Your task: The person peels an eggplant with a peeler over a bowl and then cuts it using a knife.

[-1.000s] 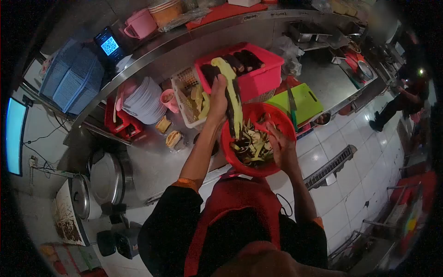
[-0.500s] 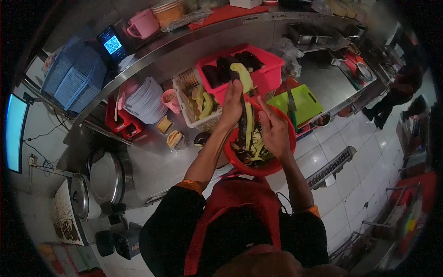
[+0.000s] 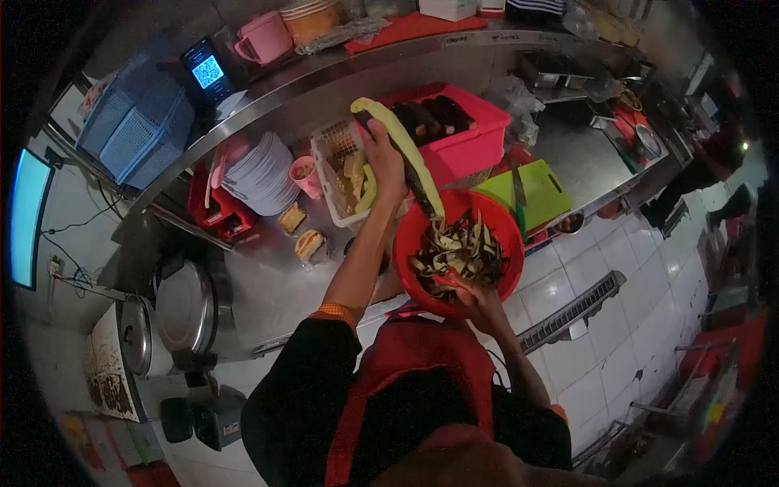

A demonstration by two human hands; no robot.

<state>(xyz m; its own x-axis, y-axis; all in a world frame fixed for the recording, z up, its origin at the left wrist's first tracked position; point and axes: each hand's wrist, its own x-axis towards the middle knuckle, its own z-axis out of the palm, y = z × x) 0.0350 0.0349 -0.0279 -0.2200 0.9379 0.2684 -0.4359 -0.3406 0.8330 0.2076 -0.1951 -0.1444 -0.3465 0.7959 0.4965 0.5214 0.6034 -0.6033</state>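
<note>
My left hand is closed around a long eggplant, its skin stripped off in a pale yellow-green band while dark purple skin stays along the side. The eggplant tilts, with its lower end over the red basin. Dark and pale peelings fill much of that basin. Low over the basin's near side, my right hand is closed on a red peeler, whose blade I cannot make out. Behind the basin, a pink tub holds several unpeeled eggplants.
Left of the tub, a white basket holds peeled eggplants. A green cutting board with a knife lies to the right. Stacked white plates, a pink cup and bread stand left. Another person is far right.
My left hand has raised the eggplant and swung its top leftward. My right hand has moved down from beside the eggplant to the basin's near side, with the red peeler.
</note>
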